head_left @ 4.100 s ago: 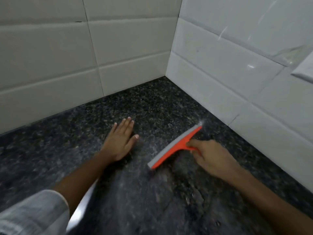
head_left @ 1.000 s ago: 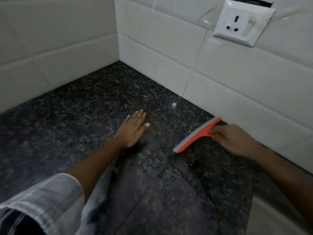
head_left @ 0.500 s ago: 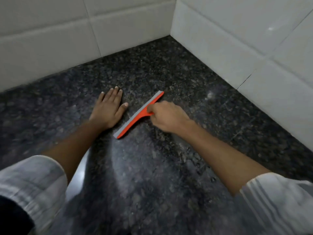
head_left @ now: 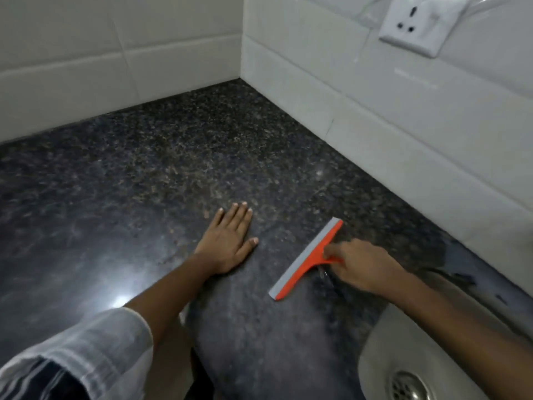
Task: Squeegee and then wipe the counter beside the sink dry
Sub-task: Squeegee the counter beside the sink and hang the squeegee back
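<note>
Squeegeeing the table [head_left: 161,157] beside the sink [head_left: 383,356].
Right hand [head_left: 364,267] grips the squeegee [head_left: 306,259] handle, blade down near the sink, likely pushing water in; left hand [head_left: 227,243] lies flat beyond, fingers straight, bracing.

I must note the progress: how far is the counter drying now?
Done: cannot tell; no dried strip shows clearly. In hand: the right hand grips the orange squeegee, blade on the dark counter, near the sink; the left hand rests flat. Left: wet patches beside the sink, then wiping; no cloth is in view.
</note>
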